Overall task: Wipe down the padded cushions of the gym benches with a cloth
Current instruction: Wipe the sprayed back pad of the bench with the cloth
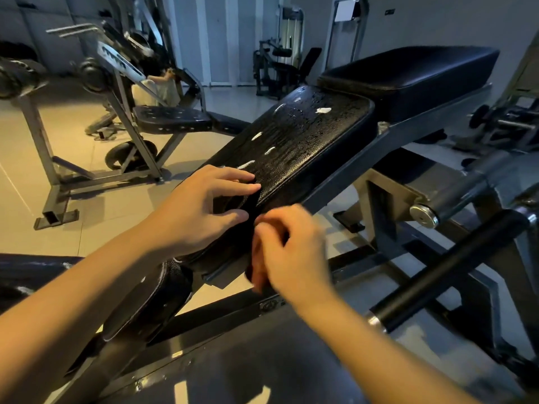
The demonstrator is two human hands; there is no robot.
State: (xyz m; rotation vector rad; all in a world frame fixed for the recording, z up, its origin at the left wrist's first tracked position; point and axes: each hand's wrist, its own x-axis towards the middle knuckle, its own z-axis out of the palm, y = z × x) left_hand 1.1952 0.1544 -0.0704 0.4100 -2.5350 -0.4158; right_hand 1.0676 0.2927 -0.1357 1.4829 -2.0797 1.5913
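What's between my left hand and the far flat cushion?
In the head view, the sloped cushion stretches from the left hand to the flat cushion, wet and dotted with white streaks.

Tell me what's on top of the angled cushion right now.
Droplets and white streaks lie across the angled cushion. The left hand rests on its near end, hiding the surface beneath. The right hand is blurred, at the edge.
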